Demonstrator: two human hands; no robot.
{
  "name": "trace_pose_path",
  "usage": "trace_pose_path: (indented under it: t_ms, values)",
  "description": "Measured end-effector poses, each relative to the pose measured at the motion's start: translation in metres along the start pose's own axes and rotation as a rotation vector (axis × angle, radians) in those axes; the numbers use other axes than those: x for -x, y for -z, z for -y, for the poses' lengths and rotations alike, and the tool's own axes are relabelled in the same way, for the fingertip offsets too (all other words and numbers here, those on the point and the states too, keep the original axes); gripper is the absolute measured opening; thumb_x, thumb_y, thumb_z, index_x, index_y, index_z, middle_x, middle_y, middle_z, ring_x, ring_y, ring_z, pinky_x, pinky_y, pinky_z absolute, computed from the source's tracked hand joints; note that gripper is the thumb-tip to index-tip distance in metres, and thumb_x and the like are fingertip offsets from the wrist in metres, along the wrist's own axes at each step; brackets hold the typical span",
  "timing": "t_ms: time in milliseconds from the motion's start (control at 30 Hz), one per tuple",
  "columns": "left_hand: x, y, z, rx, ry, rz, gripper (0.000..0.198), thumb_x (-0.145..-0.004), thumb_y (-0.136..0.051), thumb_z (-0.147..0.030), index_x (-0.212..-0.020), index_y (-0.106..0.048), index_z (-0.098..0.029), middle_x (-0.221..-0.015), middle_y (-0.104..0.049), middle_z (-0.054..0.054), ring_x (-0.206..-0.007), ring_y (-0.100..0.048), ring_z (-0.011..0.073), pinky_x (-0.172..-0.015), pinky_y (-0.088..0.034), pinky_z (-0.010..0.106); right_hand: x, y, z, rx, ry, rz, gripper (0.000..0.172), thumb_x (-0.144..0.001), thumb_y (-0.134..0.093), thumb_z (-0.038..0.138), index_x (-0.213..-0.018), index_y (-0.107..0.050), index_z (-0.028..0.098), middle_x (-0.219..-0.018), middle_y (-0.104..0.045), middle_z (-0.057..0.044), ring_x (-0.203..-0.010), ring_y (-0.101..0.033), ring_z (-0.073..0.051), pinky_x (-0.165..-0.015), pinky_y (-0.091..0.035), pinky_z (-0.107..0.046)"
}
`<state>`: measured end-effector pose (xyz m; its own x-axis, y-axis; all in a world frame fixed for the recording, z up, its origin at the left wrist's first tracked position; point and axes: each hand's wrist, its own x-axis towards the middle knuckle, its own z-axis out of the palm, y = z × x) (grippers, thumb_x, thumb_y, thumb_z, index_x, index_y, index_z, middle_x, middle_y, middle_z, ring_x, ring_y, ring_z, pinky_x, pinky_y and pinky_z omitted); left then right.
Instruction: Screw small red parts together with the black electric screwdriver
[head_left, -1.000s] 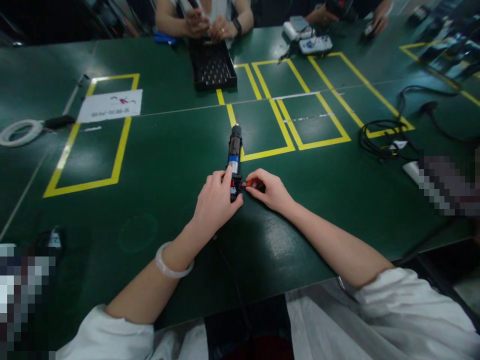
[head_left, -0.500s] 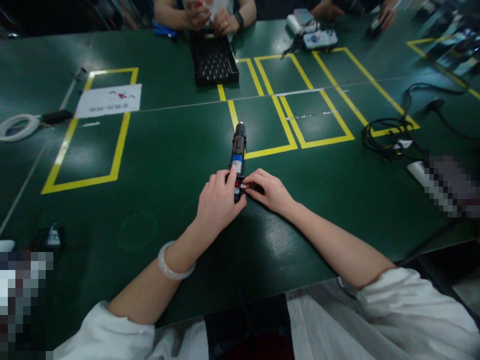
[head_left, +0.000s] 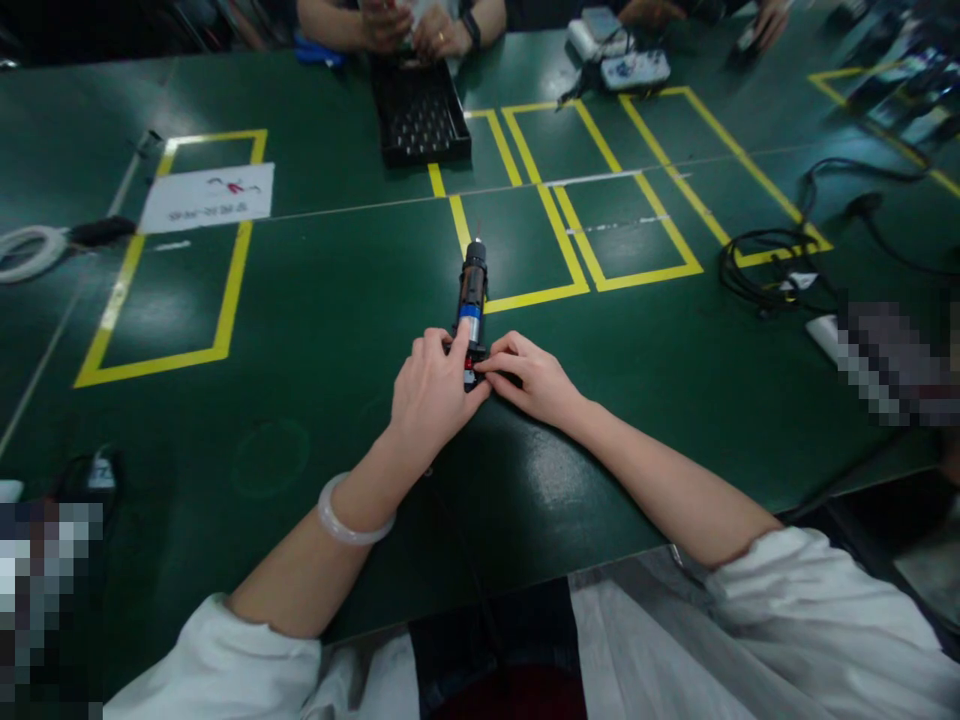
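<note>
A slim black tubular device (head_left: 472, 283) with a blue band, a silver section and a thin metal tip lies lengthwise on the green table, tip pointing away from me. My left hand (head_left: 433, 386) is closed around its near end, index finger laid along the silver part and thumb at the base. A small red piece shows between the fingers there. From the right, my right hand (head_left: 531, 378) pinches at that same near end, its thumb and index fingertips pressed against the device's side. Whatever those fingertips hold is hidden.
Yellow tape outlines (head_left: 536, 295) mark the green table (head_left: 337, 260). Across it, a co-worker's hands (head_left: 442, 35) are above a black tray (head_left: 426, 158). A paper sign (head_left: 206, 197) and white coil (head_left: 30, 252) lie left; coiled black cable (head_left: 757, 270) and a power strip (head_left: 636, 70) lie right.
My right fingertips have moved in closer against the device's near end; the small red-and-white part seen between them earlier is now mostly covered. My left hand keeps its hold. The view has shifted slightly.
</note>
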<state>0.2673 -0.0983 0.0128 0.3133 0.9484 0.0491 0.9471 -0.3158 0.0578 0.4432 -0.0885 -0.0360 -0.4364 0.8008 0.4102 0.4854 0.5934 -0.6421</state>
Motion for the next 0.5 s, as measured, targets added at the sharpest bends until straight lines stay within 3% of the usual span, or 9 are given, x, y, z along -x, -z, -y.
trace_pose_path:
  t_ms: [267, 500]
  values:
    - [-0.007, 0.002, -0.006, -0.028, 0.051, 0.014, 0.071, -0.090, -0.056, -0.046, -0.153, -0.036, -0.017, -0.117, -0.052, 0.017, -0.102, -0.053, 0.0310, -0.078, -0.049, 0.037, 0.001, 0.004, 0.006, -0.025, -0.016, -0.009, 0.016, -0.096, -0.054, 0.023, -0.105, -0.067, 0.020, -0.102, -0.066, -0.008, -0.096, -0.063, -0.020, -0.087, -0.052, -0.033]
    - [-0.004, 0.004, 0.006, -0.069, 0.036, 0.010, 0.067, -0.094, -0.050, -0.047, -0.153, -0.035, -0.020, -0.120, -0.052, 0.018, -0.104, -0.053, 0.0316, -0.078, -0.047, 0.037, 0.003, 0.005, 0.005, -0.083, 0.009, 0.037, 0.023, -0.095, -0.053, 0.020, -0.117, -0.061, 0.019, -0.109, -0.066, -0.008, -0.098, -0.062, -0.020, -0.088, -0.052, -0.034]
